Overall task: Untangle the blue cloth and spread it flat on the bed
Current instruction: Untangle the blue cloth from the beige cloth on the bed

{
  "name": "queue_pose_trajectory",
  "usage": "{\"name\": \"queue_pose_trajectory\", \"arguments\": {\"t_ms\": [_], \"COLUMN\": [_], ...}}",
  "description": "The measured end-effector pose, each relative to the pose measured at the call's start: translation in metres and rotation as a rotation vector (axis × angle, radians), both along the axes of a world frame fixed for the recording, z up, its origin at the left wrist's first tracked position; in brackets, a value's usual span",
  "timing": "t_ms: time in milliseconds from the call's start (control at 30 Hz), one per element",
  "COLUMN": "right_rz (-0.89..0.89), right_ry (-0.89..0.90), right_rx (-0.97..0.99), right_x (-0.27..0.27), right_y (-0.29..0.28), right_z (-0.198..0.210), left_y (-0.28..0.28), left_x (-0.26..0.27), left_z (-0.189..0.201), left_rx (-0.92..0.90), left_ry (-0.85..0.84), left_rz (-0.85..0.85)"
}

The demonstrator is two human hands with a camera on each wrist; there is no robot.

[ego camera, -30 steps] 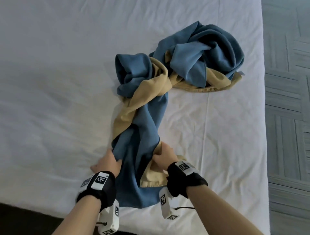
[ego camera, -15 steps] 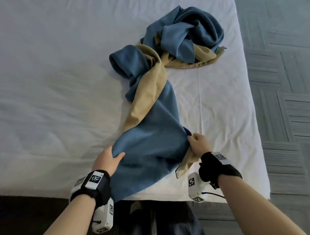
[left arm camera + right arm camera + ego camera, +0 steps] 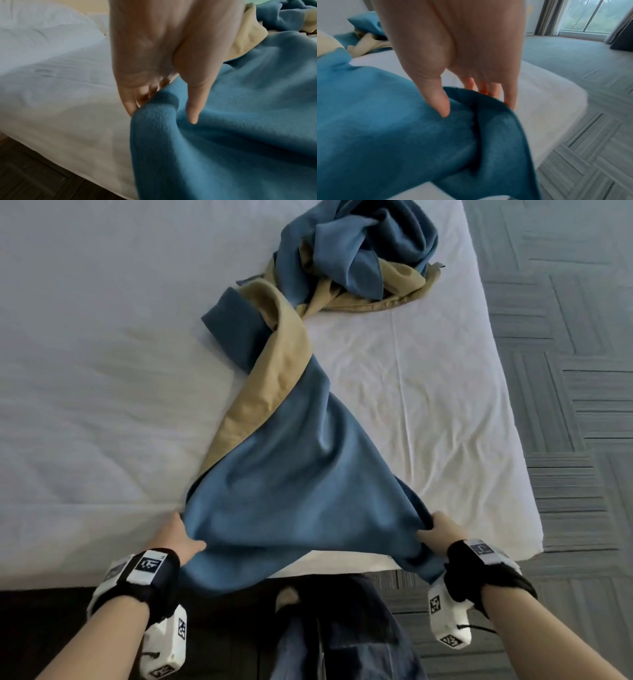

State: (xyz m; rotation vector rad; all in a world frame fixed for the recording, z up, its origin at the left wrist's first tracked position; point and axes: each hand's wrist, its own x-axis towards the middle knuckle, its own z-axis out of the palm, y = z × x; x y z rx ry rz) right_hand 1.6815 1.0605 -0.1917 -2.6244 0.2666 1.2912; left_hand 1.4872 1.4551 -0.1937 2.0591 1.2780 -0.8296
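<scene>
The blue cloth [image 3: 294, 481] with a tan underside lies on the white bed [image 3: 102, 371]. Its near end is stretched wide over the bed's front edge. Its far end is a twisted heap [image 3: 356, 251] at the back right. My left hand [image 3: 181, 537] pinches the cloth's left edge, thumb on top and fingers underneath. The left wrist view shows that hand [image 3: 163, 108] gripping a fold of the blue cloth [image 3: 240, 135]. My right hand [image 3: 436, 529] grips the right edge, and its wrist view shows this hand [image 3: 471, 102] with thumb over the bunched blue cloth [image 3: 393, 128].
The bed's right edge [image 3: 507, 405] drops to grey patterned carpet [image 3: 582, 371]. A dark bed base [image 3: 51, 611] and my legs [image 3: 335, 628] are below the front edge. White pillows [image 3: 42, 27] lie far left. A window [image 3: 583, 16] stands beyond the carpet.
Both hands have moved apart and back toward me, pulling the near end of the cloth from a narrow bunch into a wide blue panel hanging over the front edge.
</scene>
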Motion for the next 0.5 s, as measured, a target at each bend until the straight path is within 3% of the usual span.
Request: {"name": "queue_pose_trajectory", "arguments": {"t_ms": [100,167,233,333,500], "right_rz": [-0.074,-0.016,0.068,0.015,0.057], "right_ry": [-0.053,-0.055,-0.019,0.072,0.227], "right_rx": [0.052,0.062,0.071,0.091,-0.127], "right_x": [0.005,0.005,0.003,0.003,-0.004], "right_y": [0.017,0.020,0.016,-0.003,-0.030], "right_z": [-0.003,-0.005,-0.005,0.001,0.008], "left_y": [-0.001,-0.001,-0.003,-0.003,0.003], "left_x": [0.007,0.007,0.004,-0.001,-0.018], "left_z": [-0.007,-0.011,-0.013,-0.009,0.005], "left_rx": [-0.027,-0.033,-0.065,-0.132,-0.155], "left_ry": [-0.010,0.034,0.088,0.123,0.327], "left_rz": [0.032,-0.015,-0.068,-0.140,-0.216]}}
